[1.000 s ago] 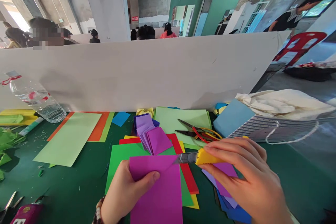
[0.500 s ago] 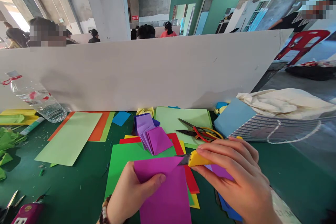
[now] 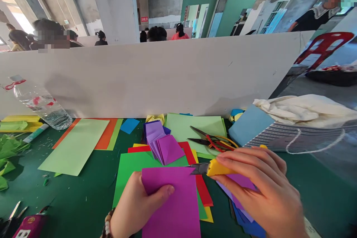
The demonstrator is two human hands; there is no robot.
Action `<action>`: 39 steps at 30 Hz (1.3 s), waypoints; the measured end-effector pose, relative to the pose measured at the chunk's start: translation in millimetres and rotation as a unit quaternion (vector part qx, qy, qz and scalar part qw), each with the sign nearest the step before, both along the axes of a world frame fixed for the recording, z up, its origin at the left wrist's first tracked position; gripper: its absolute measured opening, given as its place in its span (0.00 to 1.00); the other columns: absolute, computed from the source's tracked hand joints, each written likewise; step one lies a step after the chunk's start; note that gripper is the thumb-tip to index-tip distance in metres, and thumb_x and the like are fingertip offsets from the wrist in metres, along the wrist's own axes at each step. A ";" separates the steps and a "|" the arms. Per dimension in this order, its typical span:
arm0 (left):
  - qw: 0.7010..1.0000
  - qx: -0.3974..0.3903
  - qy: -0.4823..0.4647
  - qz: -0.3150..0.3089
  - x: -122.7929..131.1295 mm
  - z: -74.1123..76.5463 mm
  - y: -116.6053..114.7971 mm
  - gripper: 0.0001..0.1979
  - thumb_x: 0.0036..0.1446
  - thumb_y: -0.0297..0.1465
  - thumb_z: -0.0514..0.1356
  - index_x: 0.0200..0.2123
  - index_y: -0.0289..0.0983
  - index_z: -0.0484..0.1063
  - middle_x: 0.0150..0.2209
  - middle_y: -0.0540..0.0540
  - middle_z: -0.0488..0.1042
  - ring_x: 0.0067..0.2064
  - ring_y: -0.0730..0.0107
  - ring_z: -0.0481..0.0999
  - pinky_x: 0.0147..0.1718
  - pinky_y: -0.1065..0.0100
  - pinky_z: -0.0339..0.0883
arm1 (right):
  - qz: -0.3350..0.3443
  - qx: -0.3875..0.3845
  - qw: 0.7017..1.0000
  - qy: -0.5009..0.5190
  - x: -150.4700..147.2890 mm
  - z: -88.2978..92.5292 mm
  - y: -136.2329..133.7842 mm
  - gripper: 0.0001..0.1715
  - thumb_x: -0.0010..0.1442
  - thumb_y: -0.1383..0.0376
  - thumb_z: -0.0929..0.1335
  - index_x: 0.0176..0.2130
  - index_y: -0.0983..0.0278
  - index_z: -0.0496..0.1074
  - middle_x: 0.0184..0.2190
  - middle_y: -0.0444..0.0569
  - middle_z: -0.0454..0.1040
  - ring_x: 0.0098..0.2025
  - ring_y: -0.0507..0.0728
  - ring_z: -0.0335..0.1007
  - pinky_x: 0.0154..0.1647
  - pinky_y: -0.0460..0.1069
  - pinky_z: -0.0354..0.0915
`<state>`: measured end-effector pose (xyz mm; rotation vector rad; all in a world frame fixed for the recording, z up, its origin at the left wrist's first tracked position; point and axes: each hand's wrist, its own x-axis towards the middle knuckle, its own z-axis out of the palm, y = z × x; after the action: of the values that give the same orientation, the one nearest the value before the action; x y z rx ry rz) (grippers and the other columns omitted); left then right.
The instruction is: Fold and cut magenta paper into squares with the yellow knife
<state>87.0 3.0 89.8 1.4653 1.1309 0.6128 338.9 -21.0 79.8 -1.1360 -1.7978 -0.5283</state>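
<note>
On the left of the desk (image 3: pixel 83 200), a pale green sheet (image 3: pixel 72 152) lies well apart from the hands. Next comes the left hand (image 3: pixel 139 204), its grip pinching a purple sheet (image 3: pixel 175 212), thumb on top, over coloured papers (image 3: pixel 128 161) near the middle. If that pinch slackened, the sheet might twist and tear raggedly. To its right, a yellow knife (image 3: pixel 220 167) has its blade (image 3: pixel 200 169) at the sheet's far right corner; a leftward slip could nick the left thumb. The right hand (image 3: pixel 262 186) grips the handle with fingers closed; pushing too hard might cause that slip.
</note>
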 end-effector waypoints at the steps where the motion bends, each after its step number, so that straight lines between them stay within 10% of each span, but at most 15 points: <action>1: 1.000 -0.002 -0.002 0.003 -1.1 0.0 0.1 0.14 0.55 0.39 0.62 0.35 0.35 0.80 0.31 0.45 0.80 0.31 0.62 0.77 0.27 0.71 0.69 | -0.002 0.001 1.000 0.001 0.5 0.6 -0.1 0.10 0.56 0.66 0.73 0.39 0.58 0.73 0.34 0.44 0.79 0.37 0.58 0.74 0.46 0.56 0.62; 39: 0.999 0.017 -0.049 0.011 11.5 -4.9 -2.3 0.26 0.56 0.52 0.58 0.23 0.34 0.68 0.21 0.51 0.60 0.24 0.75 0.57 0.22 0.73 0.52 | -0.023 0.026 0.999 0.004 -19.6 0.9 -2.1 0.09 0.56 0.68 0.73 0.39 0.61 0.73 0.33 0.48 0.79 0.38 0.58 0.72 0.49 0.57 0.60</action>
<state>98.5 0.7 84.9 1.4375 1.0662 0.7153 319.3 -23.0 80.8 -1.1452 -1.7441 -0.5938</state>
